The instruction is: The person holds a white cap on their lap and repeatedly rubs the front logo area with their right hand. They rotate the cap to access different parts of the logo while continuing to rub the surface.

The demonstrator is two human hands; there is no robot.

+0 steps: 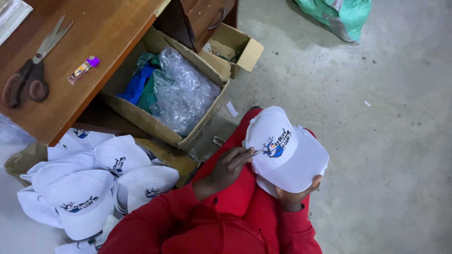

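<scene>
Grey concrete floor (376, 141) spreads beneath me. On my lap, my right hand (294, 195) cups the white cap (287, 150) from underneath, fingers curled round it, while my left hand (230, 167) pinches a thin tool (255, 153) against its embroidery.

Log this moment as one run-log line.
left hand: small tool at white cap | right hand: holds cap from below | cap pile at left

White cap (287, 153), blue print on front. Red sleeves (155, 221). Brown desk (108, 33). Purple-capped lighter (83, 69). Green sack (339, 14). Grey floor (376, 117).
</scene>
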